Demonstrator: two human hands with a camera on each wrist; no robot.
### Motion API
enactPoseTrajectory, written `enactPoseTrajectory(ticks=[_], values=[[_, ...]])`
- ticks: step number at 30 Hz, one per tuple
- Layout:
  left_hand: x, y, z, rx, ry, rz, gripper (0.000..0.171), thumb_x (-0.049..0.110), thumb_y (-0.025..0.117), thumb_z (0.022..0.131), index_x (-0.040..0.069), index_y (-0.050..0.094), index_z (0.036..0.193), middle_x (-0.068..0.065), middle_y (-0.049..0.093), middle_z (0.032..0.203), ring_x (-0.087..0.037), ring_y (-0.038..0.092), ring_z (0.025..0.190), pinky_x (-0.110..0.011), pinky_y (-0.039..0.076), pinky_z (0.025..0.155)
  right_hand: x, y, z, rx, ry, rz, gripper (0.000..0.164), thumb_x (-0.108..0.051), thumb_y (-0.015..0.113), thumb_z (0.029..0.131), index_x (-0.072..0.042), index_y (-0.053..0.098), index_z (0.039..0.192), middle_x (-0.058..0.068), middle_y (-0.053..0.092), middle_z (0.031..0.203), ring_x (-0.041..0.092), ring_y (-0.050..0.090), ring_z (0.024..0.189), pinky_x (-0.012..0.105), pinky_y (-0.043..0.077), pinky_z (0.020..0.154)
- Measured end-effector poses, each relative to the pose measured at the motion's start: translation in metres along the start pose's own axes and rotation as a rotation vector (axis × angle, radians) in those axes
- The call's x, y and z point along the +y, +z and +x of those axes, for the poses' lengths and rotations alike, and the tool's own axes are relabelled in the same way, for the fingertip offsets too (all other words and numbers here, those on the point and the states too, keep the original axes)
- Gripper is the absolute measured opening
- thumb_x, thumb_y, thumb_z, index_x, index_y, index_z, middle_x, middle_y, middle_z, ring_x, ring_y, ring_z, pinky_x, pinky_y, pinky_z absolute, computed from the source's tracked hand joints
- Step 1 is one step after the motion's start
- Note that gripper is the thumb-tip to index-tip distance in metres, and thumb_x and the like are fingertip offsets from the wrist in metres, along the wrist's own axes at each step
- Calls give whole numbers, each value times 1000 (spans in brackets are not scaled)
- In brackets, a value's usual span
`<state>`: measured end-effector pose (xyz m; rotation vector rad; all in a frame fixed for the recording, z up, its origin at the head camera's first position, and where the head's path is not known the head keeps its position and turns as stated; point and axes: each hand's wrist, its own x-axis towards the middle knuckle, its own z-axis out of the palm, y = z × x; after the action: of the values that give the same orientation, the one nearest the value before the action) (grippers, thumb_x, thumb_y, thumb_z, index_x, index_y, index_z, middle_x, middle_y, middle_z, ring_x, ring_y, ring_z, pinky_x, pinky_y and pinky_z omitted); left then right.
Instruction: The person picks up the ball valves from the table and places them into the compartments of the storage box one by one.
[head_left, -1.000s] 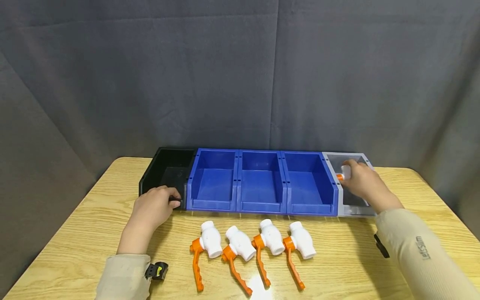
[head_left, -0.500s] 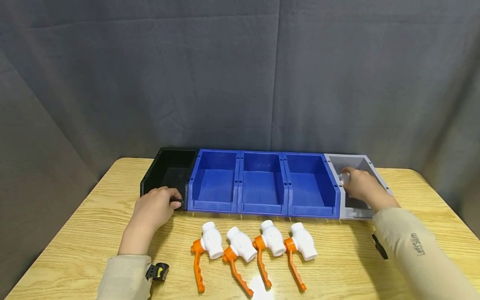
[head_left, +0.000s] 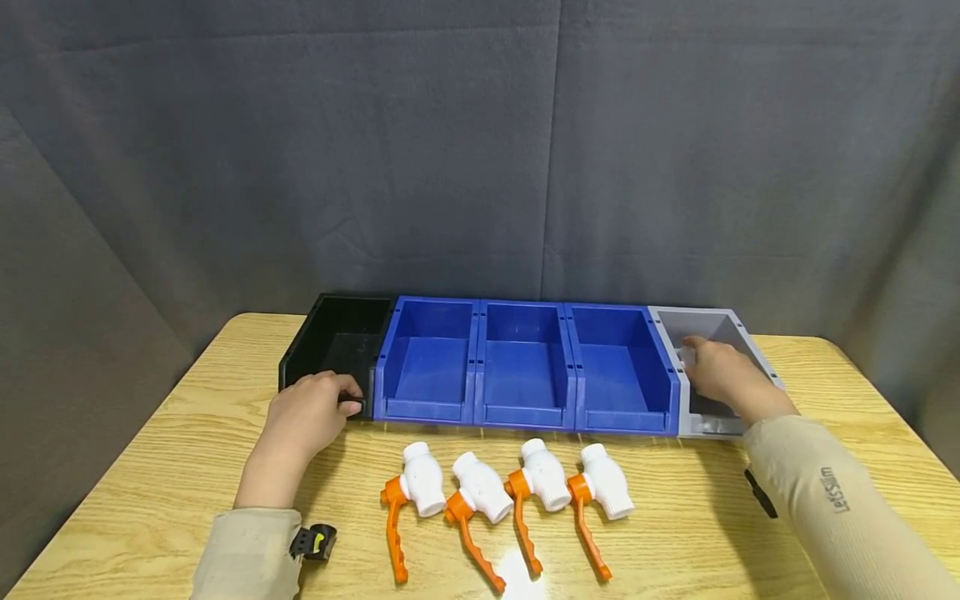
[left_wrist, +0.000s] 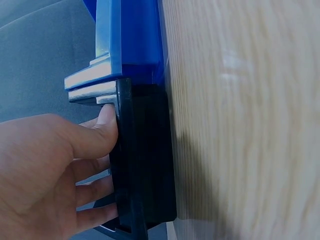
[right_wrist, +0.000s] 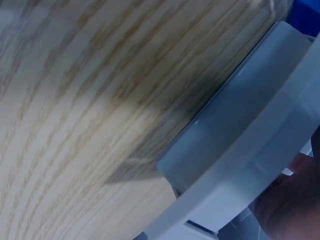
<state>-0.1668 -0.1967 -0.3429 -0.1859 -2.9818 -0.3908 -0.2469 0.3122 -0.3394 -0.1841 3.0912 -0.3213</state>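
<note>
My left hand holds the front lip of the black bin at the left end of the row. In the left wrist view its thumb presses the lip and the other fingers reach over the edge. Down inside the grey bin at the right end is my right hand. Its fingers are around a white ball valve, mostly hidden by the hand and bin wall. Several white ball valves with orange lever handles lie in a row on the table, among them the rightmost valve.
Three blue bins stand side by side between the black and grey ones. The wooden table runs in front of the row. A grey curtain hangs close behind.
My right hand has gone lower into the grey bin, and the valve's orange part has dropped out of sight. Less of its white body shows now. My left hand keeps its place.
</note>
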Motion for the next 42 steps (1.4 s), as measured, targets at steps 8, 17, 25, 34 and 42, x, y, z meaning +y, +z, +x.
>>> enactPoseTrajectory(ticks=[8, 17, 25, 34, 42], values=[[0, 0, 0, 2, 0, 0, 12, 15, 74, 89, 9, 74, 100, -13, 69, 100, -38, 63, 97, -56, 50, 82, -1, -4, -2, -23, 9, -7, 50, -15, 49, 93, 14, 46, 133, 42, 54, 120, 59, 51, 112, 64, 42, 95], [2, 0, -1, -5, -2, 4, 13, 16, 74, 90, 9, 74, 101, -13, 69, 101, -38, 63, 98, -56, 50, 82, 0, -7, -7, -11, 3, -6, 51, -23, 48, 98, 16, 48, 131, 39, 57, 119, 57, 52, 114, 65, 40, 96], [0, 0, 0, 5, 3, 11, 13, 16, 74, 89, 9, 75, 101, -13, 69, 99, -38, 63, 97, -56, 51, 81, -3, -12, -15, 100, -20, -40, 42, -25, 51, 99, 11, 56, 120, 38, 60, 112, 56, 57, 103, 65, 46, 83], [-1, 0, 0, 5, 4, 16, 13, 15, 74, 90, 9, 74, 101, -14, 69, 100, -39, 63, 98, -56, 50, 81, -10, -16, -28, 190, -53, -32, 36, -24, 57, 95, 7, 59, 115, 33, 64, 99, 53, 62, 89, 63, 48, 69], [-1, 0, 1, 1, 1, 12, 11, 15, 73, 90, 9, 74, 100, -13, 69, 101, -38, 63, 97, -55, 51, 81, -19, -18, -41, 315, -106, -44, 31, -21, 58, 95, 4, 64, 113, 29, 67, 98, 50, 63, 84, 63, 48, 65]])
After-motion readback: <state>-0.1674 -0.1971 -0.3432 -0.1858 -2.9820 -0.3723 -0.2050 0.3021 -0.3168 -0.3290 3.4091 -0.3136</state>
